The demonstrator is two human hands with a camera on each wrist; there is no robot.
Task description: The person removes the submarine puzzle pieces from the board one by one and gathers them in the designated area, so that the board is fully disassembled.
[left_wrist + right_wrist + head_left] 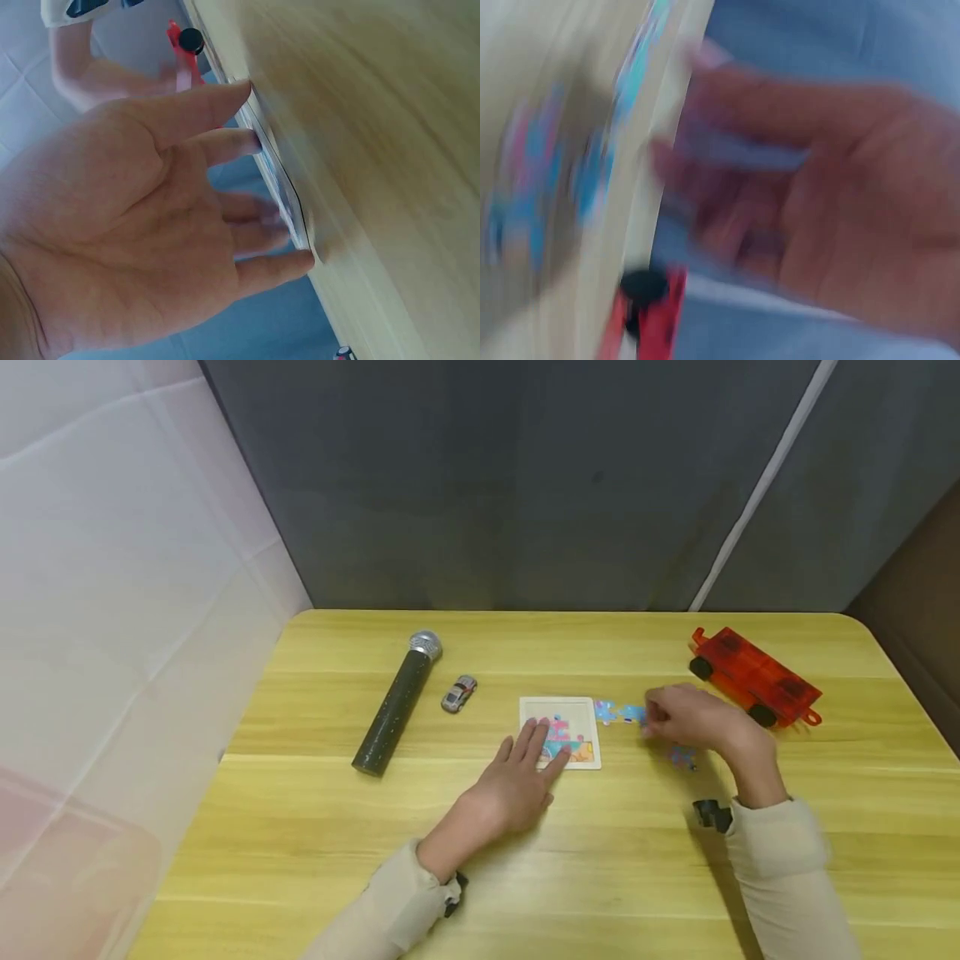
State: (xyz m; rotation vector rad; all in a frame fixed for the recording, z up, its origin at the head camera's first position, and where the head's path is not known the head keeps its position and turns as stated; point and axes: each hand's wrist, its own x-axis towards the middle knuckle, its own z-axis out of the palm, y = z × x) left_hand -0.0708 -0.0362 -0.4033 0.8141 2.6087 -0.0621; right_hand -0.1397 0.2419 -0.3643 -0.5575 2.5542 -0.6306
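Note:
A small square puzzle board (557, 704) with a pale frame lies on the table, its lower part filled with pink, teal and orange puzzle pieces (557, 729). My left hand (517, 781) rests its spread fingers on the board's left and near edges. The left wrist view shows the palm and fingertips (241, 141) at the board's rim. Just right of the board, my right hand (686, 717) hovers with bent fingers by several loose blue puzzle pieces (617, 712). Blur in the right wrist view hides whether those fingers (679, 161) hold a piece.
A black microphone (396, 706) with a silver head lies at the left, a small toy car (459, 693) beside it. A red translucent toy wagon (757, 677) stands at the back right. More loose pieces (682, 757) lie below the right hand. A dark panel (480, 485) borders the table's far edge.

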